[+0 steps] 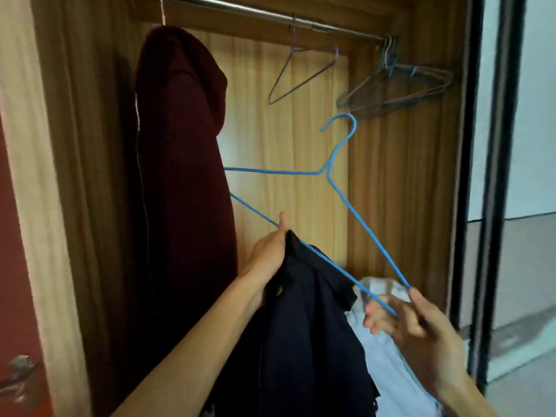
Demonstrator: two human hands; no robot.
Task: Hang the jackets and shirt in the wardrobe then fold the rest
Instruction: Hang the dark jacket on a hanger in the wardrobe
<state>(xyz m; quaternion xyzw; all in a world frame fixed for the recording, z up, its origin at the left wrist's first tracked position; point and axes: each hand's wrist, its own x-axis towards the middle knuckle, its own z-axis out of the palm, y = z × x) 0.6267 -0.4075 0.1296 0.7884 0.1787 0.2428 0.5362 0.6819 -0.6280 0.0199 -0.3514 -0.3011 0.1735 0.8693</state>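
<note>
A blue wire hanger is held up in front of the open wardrobe, hook upward. My right hand pinches its lower right corner. My left hand grips the top of a dark navy jacket against the hanger's bottom wire. The hanger's left end is hidden behind a maroon zip jacket that hangs from the steel rail. A pale blue shirt lies below my right hand.
An empty purple wire hanger hangs mid-rail, and several empty wire hangers bunch at the rail's right end. The wardrobe's wooden right side wall and a dark sliding door frame stand right. A red door with a handle is at left.
</note>
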